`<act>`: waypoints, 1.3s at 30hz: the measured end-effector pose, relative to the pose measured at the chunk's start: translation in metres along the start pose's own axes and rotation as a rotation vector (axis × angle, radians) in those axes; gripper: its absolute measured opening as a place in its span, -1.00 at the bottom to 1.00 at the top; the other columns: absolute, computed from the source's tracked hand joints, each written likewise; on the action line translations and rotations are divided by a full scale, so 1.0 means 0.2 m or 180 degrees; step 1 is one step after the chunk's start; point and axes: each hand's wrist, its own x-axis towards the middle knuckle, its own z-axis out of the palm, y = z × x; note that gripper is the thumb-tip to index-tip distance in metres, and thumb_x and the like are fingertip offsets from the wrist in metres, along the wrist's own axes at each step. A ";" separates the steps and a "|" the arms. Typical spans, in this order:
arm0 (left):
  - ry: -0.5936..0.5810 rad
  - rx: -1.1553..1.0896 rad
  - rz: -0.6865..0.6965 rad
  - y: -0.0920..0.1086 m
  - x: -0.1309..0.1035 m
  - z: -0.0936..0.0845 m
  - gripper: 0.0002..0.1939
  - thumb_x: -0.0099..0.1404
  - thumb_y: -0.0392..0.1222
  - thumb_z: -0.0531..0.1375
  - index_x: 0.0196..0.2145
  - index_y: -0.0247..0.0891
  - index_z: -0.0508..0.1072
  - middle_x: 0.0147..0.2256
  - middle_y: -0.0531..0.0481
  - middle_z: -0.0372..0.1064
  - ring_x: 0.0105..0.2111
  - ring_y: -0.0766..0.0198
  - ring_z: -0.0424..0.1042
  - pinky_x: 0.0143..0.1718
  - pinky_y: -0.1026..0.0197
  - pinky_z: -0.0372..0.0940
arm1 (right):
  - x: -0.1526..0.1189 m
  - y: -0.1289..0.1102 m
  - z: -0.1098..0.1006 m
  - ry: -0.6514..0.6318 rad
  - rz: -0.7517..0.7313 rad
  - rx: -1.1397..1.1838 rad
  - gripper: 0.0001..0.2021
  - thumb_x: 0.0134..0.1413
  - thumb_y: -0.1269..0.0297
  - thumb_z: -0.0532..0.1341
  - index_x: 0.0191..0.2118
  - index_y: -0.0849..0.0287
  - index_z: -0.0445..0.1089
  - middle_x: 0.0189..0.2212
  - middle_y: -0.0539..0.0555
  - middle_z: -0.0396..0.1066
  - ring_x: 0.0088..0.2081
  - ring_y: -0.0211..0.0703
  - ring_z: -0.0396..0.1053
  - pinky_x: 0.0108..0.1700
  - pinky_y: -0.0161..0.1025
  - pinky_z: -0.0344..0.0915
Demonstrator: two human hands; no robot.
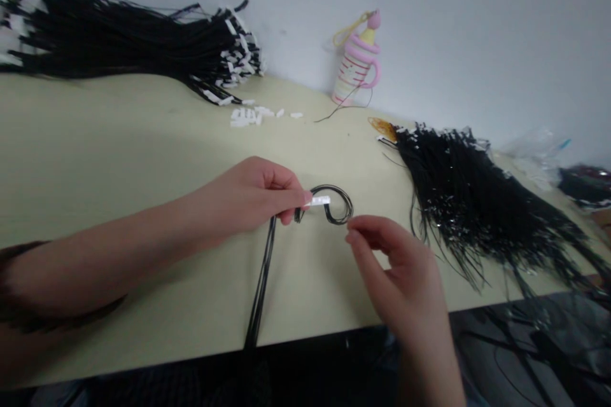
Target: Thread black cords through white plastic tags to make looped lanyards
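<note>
1. Left hand [255, 194], near the middle of the table [119, 140]: thumb and fingers pinched on a thin black cord [262, 286] where a small white tag [319, 201] sits on it.
2. The cord curls into a loop [337, 203] just past the tag, lying on the table between the two hands. Its doubled strands run back to the front edge and drop over it.
3. Right hand [405, 280], just beside the loop: fingers half curled, fingertips close to the loop, grasping nothing I can make out. Whether a fingertip touches the cord, cannot tell.
4. Far left corner: a big bundle of black cords [119, 38], white tags at their ends.
5. Loose white tags [252, 116] lie scattered near that bundle's end.
6. Far edge, by the wall: a pink bottle-shaped toy [358, 67], upright.
7. Right edge: a second heap of black cords [472, 203], fanned out, some strands hanging over the front edge.
</note>
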 end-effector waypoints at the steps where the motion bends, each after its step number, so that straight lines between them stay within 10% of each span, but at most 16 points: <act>1: 0.0016 -0.0010 -0.0001 -0.01 0.00 0.01 -0.67 0.15 -0.03 0.20 -0.67 -0.25 0.38 -0.63 0.05 0.27 -0.57 0.34 0.12 -0.52 0.25 -0.04 | -0.01 -0.03 0.03 -0.0084 -0.0132 0.0119 -0.84 0.10 0.42 0.18 -0.19 0.18 0.44 -0.28 0.07 0.49 -0.32 -0.21 0.43 -0.33 -0.27 0.38; 7: 0.0063 -0.0072 -0.0201 -0.02 -0.01 0.01 -0.71 0.17 -0.07 0.20 -0.62 -0.25 0.41 -0.65 0.10 0.27 -0.56 0.35 0.15 -0.46 0.24 0.01 | -0.03 -0.05 0.17 -0.0130 -0.0521 0.0277 -0.66 0.12 0.45 0.14 0.03 0.32 0.34 -0.05 0.23 0.39 -0.07 -0.08 0.38 -0.16 -0.14 0.43; 16: 0.0083 -0.0835 -0.0482 0.01 -0.04 0.02 -0.77 0.18 -0.10 0.23 -0.53 -0.29 0.47 -0.60 0.09 0.30 -0.51 0.36 0.21 -0.38 0.27 0.09 | -0.07 -0.11 0.22 0.0543 -0.0420 0.0370 -0.77 0.09 0.48 0.15 -0.10 0.30 0.40 -0.21 0.18 0.31 -0.33 -0.19 0.34 -0.31 -0.21 0.33; 23: 0.0227 -0.1195 -0.0534 -0.01 -0.02 0.04 -0.80 0.16 -0.11 0.26 -0.50 -0.30 0.51 -0.61 0.08 0.31 -0.54 0.38 0.20 -0.43 0.28 0.08 | -0.08 -0.14 0.26 -0.0507 -0.0051 0.1130 -0.83 0.19 0.44 0.09 -0.34 0.25 0.42 -0.47 0.03 0.34 -0.44 -0.24 0.27 -0.43 -0.29 0.15; 39: 0.0089 -0.1422 -0.0476 -0.02 -0.04 0.08 -0.72 0.19 -0.14 0.24 -0.62 -0.29 0.49 -0.62 0.06 0.35 -0.53 0.36 0.28 -0.38 0.27 0.17 | -0.04 -0.08 0.19 -0.0889 0.0305 0.1446 -0.81 0.23 0.30 0.09 -0.41 0.20 0.28 -0.50 -0.04 0.22 -0.48 -0.30 0.18 -0.45 -0.33 0.09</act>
